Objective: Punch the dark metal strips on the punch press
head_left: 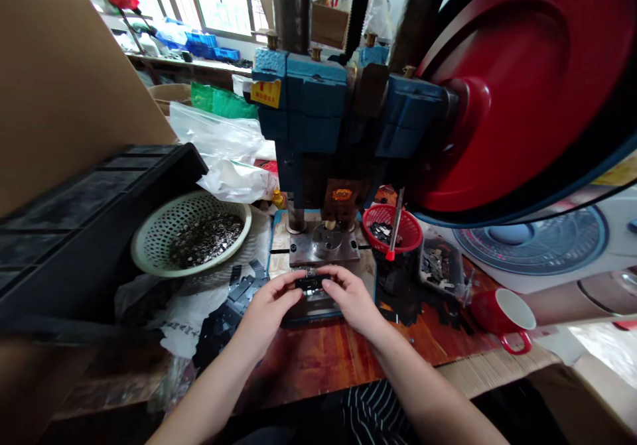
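A small dark flat part (312, 283) is held level between both hands, just in front of the metal die block (326, 246) on the blue press. My left hand (273, 302) pinches its left end, and my right hand (348, 292) pinches its right end. Dark flat metal plates (226, 316) lie in a loose pile beside my left hand. The press head (316, 103) stands above the die. What lies directly beneath the held part is partly hidden by the fingers.
A pale green basket (142, 249) of small metal bits stands left. On the right are a red basket (409, 223), a clear bin (455, 262) of metal pieces and a red mug (497, 316). A large red flywheel (527, 93) overhangs the right side.
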{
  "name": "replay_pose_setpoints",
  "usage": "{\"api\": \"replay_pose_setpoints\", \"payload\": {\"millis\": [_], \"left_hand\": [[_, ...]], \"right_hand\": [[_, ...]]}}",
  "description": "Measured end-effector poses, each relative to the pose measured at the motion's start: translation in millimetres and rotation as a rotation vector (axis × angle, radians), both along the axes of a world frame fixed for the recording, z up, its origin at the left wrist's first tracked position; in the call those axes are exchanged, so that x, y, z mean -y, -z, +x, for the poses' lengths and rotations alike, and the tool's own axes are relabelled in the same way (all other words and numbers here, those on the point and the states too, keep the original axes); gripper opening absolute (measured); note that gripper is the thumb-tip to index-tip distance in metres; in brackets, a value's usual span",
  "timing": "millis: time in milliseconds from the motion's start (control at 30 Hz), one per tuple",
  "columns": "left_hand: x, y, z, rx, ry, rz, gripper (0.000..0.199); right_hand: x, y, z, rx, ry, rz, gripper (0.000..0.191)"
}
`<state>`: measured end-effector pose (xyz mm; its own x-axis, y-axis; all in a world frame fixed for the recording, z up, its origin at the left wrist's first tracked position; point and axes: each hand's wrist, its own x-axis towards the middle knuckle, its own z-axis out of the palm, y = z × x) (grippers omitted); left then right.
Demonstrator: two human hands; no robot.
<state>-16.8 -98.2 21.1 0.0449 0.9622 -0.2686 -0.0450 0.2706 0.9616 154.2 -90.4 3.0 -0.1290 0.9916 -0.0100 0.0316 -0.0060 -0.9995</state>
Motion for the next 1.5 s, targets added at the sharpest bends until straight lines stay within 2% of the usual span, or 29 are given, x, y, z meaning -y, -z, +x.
{"api": "replay_pose_setpoints", "payload": {"millis": [100, 200, 267, 400, 533, 700, 800, 933, 1000, 1067, 1167, 1267, 1367, 1500], "left_hand": [[-23, 0.5, 9, -0.262, 0.025, 0.172, 0.029], [-53, 0.8, 22, -0.413, 0.059, 0.347, 0.024], [-72, 2.3, 31, -0.526, 0.073, 0.464, 0.021], [-100, 9.7, 40, -0.677, 0.036, 0.618, 0.020], [-117, 19.1, 39, -0.690, 0.019, 0.625, 0.020], [-130, 27.9, 38, -0.658, 0.108, 0.585, 0.023], [-133, 27.9, 40, -0.644, 0.130, 0.570, 0.026], [-123, 18.7, 36, -0.656, 0.052, 0.563, 0.029], [-108, 14.3, 26, -0.681, 0.021, 0.590, 0.028], [-87, 14.1, 13, -0.748, 0.056, 0.649, 0.024], [-49, 23.6, -5, -0.898, 0.164, 0.662, 0.023], [-16, 38.5, -11, -1.002, 0.255, 0.704, 0.026], [3, 49.4, -9, -1.090, 0.306, 0.762, 0.033], [15, 55.0, -7, -1.124, 0.360, 0.832, 0.033]], "right_hand": [[-14, -0.7, 6, 0.273, 0.113, 0.219, 0.022], [-38, -2.7, 13, 0.491, 0.224, 0.410, 0.019], [-56, -2.1, 16, 0.568, 0.279, 0.460, 0.017], [-86, 5.8, 19, 0.650, 0.363, 0.431, 0.013], [-101, 14.5, 18, 0.625, 0.364, 0.444, 0.012], [-107, 19.1, 17, 0.517, 0.300, 0.439, 0.014], [-111, 19.5, 15, 0.498, 0.303, 0.419, 0.016], [-103, 14.4, 16, 0.509, 0.338, 0.420, 0.017], [-86, 11.3, 20, 0.535, 0.359, 0.457, 0.017], [-62, 11.2, 28, 0.590, 0.335, 0.501, 0.014], [-20, 20.0, 40, 0.719, 0.199, 0.516, 0.017], [13, 34.7, 48, 0.890, 0.106, 0.527, 0.021], [30, 44.5, 50, 1.014, 0.054, 0.567, 0.026], [38, 48.7, 50, 1.021, 0.028, 0.641, 0.026]]}}
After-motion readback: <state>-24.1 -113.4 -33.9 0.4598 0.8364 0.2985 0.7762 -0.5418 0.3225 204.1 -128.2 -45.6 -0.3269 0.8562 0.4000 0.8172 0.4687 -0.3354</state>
